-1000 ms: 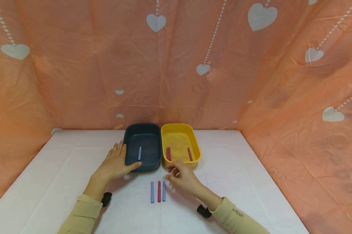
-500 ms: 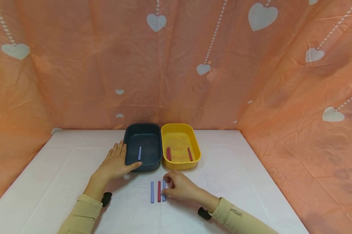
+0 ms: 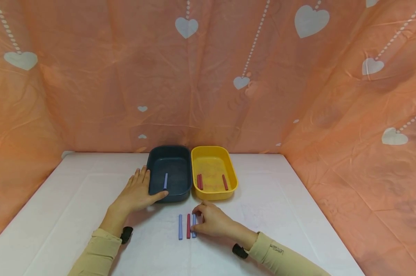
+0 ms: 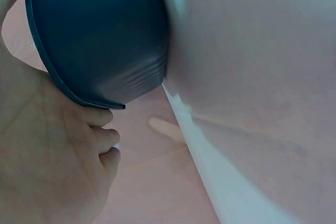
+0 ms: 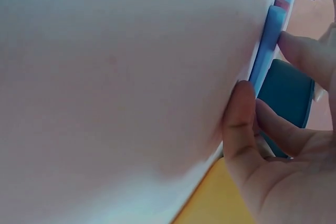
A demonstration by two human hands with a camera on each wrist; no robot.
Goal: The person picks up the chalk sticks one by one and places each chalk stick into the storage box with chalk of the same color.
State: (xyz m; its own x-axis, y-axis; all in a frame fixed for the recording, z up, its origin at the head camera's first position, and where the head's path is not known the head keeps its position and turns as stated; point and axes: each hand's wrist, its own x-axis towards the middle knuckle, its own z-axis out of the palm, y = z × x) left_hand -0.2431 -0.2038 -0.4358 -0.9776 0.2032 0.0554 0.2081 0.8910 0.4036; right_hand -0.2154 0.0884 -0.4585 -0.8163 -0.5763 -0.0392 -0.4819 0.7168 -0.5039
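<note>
Three chalk sticks lie side by side on the white table in the head view: a blue chalk (image 3: 180, 227) on the left, a red chalk (image 3: 188, 226) in the middle, another blue chalk (image 3: 194, 220) on the right. My right hand (image 3: 214, 220) pinches this rightmost blue chalk lengthwise, thumb at its near part and bent fingers around its far end. In the right wrist view the blue chalk (image 5: 269, 40) shows between thumb and fingers. My left hand (image 3: 136, 193) rests against the dark blue tray (image 3: 173, 198), fingers straight along its left side and thumb over the near rim.
One blue chalk (image 3: 165, 181) lies inside the dark tray. Beside it stands a yellow tray (image 3: 215, 196), touching its right side, with three red chalks (image 3: 225, 182) in it. A peach curtain with hearts (image 3: 187, 126) encloses the back and sides of the table.
My right hand has come from the yellow tray's front edge down to the rightmost blue chalk, and its fingers have closed in on it. The left hand stays in place.
</note>
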